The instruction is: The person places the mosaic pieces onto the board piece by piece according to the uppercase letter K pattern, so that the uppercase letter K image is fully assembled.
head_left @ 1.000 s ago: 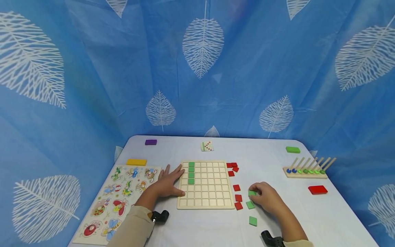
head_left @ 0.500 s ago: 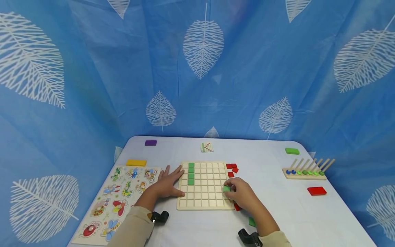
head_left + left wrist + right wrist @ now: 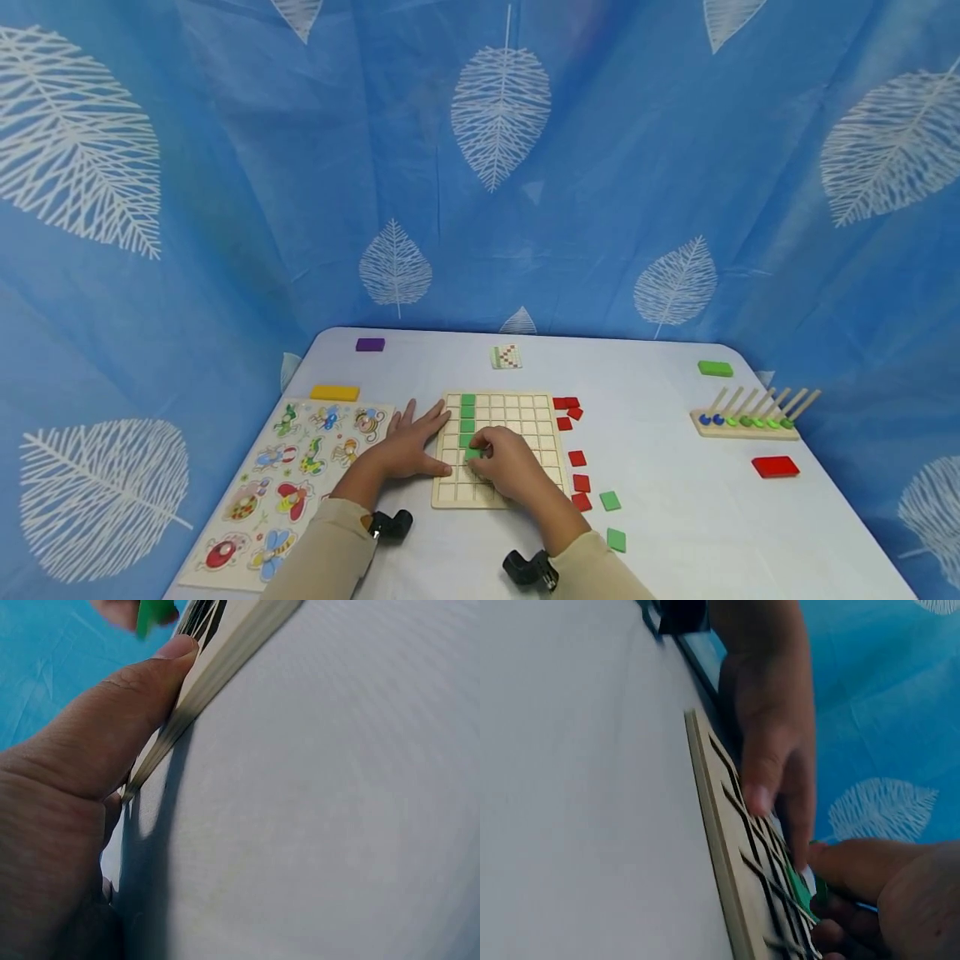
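Risk of green square tile (image 3: 473,453), pinched in right hand (image 3: 507,468), catching a rib of pale wooden grid board (image 3: 517,421) and tilting, despite flat open left hand (image 3: 408,446) bracing.

At lower centre, the right hand (image 3: 510,468) pinches a green tile (image 3: 474,452) over the grid board (image 3: 525,417); the left hand (image 3: 408,446) lies flat on the board's left edge.
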Motion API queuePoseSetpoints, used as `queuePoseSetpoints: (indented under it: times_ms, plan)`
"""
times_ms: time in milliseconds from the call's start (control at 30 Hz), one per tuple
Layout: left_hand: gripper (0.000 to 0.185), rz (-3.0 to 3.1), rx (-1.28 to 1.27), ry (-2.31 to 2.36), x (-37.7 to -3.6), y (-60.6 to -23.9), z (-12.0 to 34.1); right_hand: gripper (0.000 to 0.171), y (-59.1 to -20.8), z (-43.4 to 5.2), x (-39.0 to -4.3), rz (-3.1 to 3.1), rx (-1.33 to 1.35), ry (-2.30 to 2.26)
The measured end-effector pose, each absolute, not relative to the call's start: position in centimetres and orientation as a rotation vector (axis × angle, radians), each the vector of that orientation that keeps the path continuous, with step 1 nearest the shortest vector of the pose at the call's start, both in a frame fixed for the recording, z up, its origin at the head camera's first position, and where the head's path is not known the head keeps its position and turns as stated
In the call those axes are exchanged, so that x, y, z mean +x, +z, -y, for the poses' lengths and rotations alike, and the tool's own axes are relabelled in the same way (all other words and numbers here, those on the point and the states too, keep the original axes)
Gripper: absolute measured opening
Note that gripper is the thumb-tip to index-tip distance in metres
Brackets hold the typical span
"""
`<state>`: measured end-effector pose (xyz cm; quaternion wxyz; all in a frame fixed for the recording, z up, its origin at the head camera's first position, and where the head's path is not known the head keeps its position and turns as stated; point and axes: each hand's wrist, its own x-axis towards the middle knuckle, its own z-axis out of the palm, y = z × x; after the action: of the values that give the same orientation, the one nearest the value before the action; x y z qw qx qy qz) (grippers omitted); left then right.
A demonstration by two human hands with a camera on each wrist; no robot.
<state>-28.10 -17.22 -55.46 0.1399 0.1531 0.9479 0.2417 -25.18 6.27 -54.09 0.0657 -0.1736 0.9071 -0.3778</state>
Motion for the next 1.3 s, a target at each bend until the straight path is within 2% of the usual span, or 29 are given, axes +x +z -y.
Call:
queuePoseSetpoints:
  times_ms: [233,533,700,833,1033,1200,1300]
  plan:
    - [0.108,-2.734,0.455,0.703,-28.3,-55.2,17.1,0.011,-55.1,-4.4,-25.6,-2.844,-0.542,-1.068]
    - [0.108,-2.744,0.444,0.699,-28.1,-55.2,17.3,0.006,-54.9,-4.8,-25.1,-2.791,-0.568,-1.128]
    - [0.108,-2.741,0.450,0.707,-27.9,-55.3,17.1,0.017,-54.1,-9.5,-23.8,-2.826,-0.463,-1.139]
    - [0.109,-2.744,0.448,0.707,-28.0,-55.3,17.1,0.019,-53.4,-15.5,-22.7,-2.883,-0.259,-1.054]
    - [0.110,-2.754,0.447,0.704,-28.1,-55.1,17.5,0.031,-52.5,-23.0,-21.7,-2.787,0.014,-0.845]
    - [0.110,-2.740,0.456,0.730,-27.9,-55.2,17.4,0.022,-53.1,-25.7,-21.5,-2.715,0.027,-0.864]
    - [0.109,-2.728,0.470,0.736,-27.9,-55.3,17.3,0.024,-53.8,-26.4,-21.3,-2.725,0.038,-0.870]
